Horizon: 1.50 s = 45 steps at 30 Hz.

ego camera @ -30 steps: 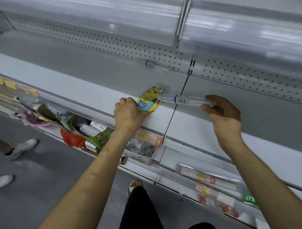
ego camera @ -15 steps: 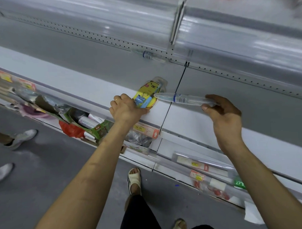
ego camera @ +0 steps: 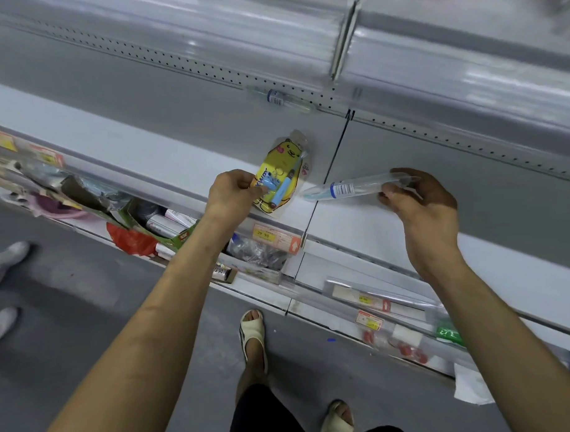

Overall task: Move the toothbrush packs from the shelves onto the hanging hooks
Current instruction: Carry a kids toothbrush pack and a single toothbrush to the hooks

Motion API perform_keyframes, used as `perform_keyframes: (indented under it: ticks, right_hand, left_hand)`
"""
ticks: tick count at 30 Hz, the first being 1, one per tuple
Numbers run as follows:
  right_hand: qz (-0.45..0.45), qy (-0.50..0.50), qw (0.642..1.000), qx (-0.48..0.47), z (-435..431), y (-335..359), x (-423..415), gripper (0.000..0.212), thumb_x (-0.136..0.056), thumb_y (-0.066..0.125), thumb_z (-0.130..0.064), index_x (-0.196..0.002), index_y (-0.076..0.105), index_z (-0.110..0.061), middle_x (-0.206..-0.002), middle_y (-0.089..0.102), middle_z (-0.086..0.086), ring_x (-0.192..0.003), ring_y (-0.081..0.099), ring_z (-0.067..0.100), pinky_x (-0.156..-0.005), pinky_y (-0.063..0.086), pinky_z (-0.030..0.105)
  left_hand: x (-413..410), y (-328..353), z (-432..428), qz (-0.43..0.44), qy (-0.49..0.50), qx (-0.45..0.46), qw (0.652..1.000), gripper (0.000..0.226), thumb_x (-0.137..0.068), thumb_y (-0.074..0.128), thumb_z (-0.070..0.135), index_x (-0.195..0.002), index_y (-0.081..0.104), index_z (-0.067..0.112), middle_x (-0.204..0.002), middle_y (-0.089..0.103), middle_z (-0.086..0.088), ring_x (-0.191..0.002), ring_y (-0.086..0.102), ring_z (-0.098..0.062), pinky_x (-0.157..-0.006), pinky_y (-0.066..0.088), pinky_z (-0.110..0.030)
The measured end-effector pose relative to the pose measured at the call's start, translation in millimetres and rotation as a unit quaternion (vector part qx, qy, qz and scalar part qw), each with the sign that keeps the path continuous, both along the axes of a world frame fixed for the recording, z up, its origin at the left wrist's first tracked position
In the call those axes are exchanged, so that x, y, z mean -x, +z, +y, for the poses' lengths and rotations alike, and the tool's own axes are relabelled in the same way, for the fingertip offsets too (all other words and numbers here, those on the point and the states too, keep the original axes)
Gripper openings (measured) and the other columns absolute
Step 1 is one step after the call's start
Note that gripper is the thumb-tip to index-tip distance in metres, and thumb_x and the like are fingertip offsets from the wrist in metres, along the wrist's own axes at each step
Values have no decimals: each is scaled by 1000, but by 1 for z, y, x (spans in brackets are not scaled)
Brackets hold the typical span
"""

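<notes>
The left hand (ego camera: pixel 236 193) pinched the yellow toothbrush pack (ego camera: pixel 283 165) by its lower edge, at the front of the shelf (ego camera: pixel 128 124). The right hand (ego camera: pixel 420 208) held a clear tube pack (ego camera: pixel 347 189) beside it, fingers curled round one end. Another clear tube (ego camera: pixel 283 99) lay at the back.

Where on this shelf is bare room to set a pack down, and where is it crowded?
Bare: the shelf left of the yellow pack the left hand pinches, and right of the right hand holding the clear tube. Crowded: the lower shelf, with boxes.
</notes>
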State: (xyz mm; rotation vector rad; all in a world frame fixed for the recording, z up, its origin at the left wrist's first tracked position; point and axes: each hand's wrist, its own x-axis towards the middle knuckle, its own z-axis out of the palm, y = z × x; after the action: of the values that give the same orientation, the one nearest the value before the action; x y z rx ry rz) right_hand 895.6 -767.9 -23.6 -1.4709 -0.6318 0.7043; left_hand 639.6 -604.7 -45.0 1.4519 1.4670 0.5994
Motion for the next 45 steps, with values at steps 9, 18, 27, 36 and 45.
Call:
perform_keyframes:
  ticks: [9,18,27,36,45]
  right_hand:
    - [122,18,990,-61,3,16,5,10,-97,70,-1,-103,62,-3,-114,66,18,-117,68,45,-100,59,49]
    - [127,91,985,-77,-22,33,6,15,-107,57,-7,-119,49,-9,-123,73,21,-116,72,37,-97,59,59]
    - [114,256,960,-16,-51,39,48,20,-109,56,-19,-124,50,-9,-115,74,19,-108,74,38,-80,64,54]
    - [37,454,890,20,-65,85,134,26,-94,70,7,-119,61,3,-114,73,19,-99,74,28,-77,65,38]
    - [-19,587,809,12,-99,110,282,36,-89,72,13,-119,67,-6,-97,77,8,-92,75,26,-76,65,37]
  left_hand:
    - [1,9,-13,-184,84,92,975,13,-99,65,11,-108,56,8,-107,74,-19,-80,78,-26,-76,65,-38]
    - [35,14,-82,-352,50,144,923,39,-93,57,-9,-133,56,-8,-118,73,-25,-98,73,-38,-82,63,-44]
    - [80,22,-210,-414,118,120,895,47,-85,51,-18,-124,57,8,-120,68,-18,-102,68,-34,-89,60,-48]
    - [138,52,-293,-479,194,66,853,61,-82,56,-15,-140,52,4,-139,64,-23,-119,63,-40,-102,53,-55]
    - [245,84,-397,-496,292,-20,818,50,-92,59,-2,-141,50,3,-143,60,-24,-116,64,-39,-98,54,-51]
